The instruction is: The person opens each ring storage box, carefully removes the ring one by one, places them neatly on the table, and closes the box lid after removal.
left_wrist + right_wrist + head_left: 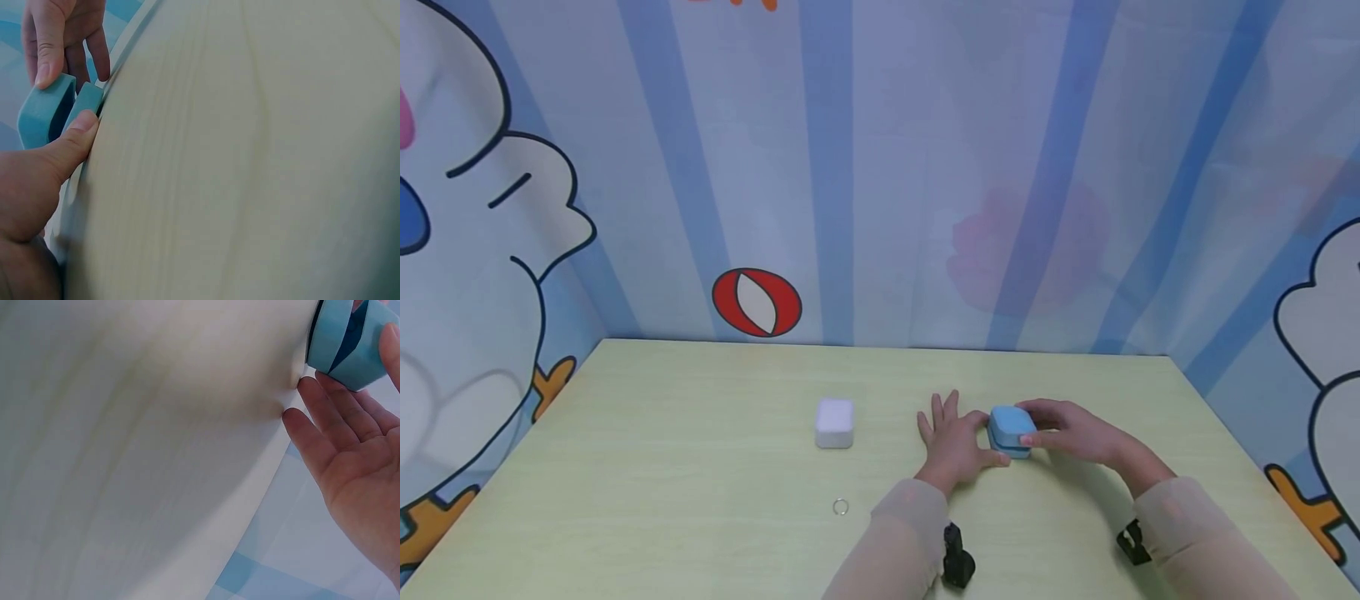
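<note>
A small blue jewelry box (1011, 425) with rounded corners stands on the right half of the table. Its lid (40, 115) is tilted up from its base (90, 97), leaving a dark gap between them in both wrist views. My left hand (957, 446) holds the base between thumb and index finger, its other fingers spread out. From the right, my right hand (1078, 429) pinches the lid with the thumb in front and fingers behind. What the box has inside is hidden. A thin metal ring (840, 507) lies nearer me, left of the left forearm.
A pale lilac box (834, 423) with rounded corners stands left of my left hand. The light wood table (700, 467) ends at a striped blue backdrop (910, 208) with cartoon figures. Black wrist camera mounts (957, 558) sit under both sleeves.
</note>
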`<control>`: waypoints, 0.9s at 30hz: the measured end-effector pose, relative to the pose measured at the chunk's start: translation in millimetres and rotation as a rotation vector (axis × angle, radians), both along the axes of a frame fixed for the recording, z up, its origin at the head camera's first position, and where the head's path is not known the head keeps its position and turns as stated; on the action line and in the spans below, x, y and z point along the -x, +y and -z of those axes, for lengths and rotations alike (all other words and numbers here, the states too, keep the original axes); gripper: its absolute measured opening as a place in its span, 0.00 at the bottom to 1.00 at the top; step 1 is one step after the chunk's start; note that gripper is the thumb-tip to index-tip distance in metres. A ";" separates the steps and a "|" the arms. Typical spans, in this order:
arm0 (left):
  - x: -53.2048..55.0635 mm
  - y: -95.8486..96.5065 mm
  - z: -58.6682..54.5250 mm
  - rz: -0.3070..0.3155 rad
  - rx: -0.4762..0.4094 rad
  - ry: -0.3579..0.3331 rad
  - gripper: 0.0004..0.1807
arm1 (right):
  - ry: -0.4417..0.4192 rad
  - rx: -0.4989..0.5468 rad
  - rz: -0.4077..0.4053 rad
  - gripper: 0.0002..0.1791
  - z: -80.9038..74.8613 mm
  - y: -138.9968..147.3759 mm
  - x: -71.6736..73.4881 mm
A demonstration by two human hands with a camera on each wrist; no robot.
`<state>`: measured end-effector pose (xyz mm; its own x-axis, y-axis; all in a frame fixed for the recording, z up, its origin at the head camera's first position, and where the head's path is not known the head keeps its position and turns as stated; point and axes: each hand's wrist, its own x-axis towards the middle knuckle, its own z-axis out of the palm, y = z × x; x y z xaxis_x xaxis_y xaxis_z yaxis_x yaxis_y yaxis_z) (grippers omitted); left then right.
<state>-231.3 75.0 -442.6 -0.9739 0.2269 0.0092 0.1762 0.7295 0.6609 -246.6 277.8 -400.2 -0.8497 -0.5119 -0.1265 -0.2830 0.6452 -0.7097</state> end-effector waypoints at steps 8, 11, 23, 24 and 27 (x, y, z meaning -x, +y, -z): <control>0.2 0.0 -1.1 -0.005 0.000 0.005 0.31 | -0.008 0.018 -0.020 0.32 -2.2 0.6 0.5; 0.2 -0.1 -1.2 -0.004 -0.007 0.003 0.31 | -0.011 0.024 -0.031 0.32 -3.3 0.0 0.5; -0.7 -0.2 -1.6 -0.003 -0.017 -0.006 0.31 | -0.022 0.006 -0.018 0.32 0.9 2.1 4.0; -0.7 -0.3 -1.7 -0.002 -0.017 -0.008 0.31 | -0.024 0.009 -0.017 0.32 1.2 2.1 4.1; -1.0 -1.1 -2.0 -0.002 -0.014 -0.006 0.31 | -0.033 0.015 -0.015 0.32 1.9 2.5 4.4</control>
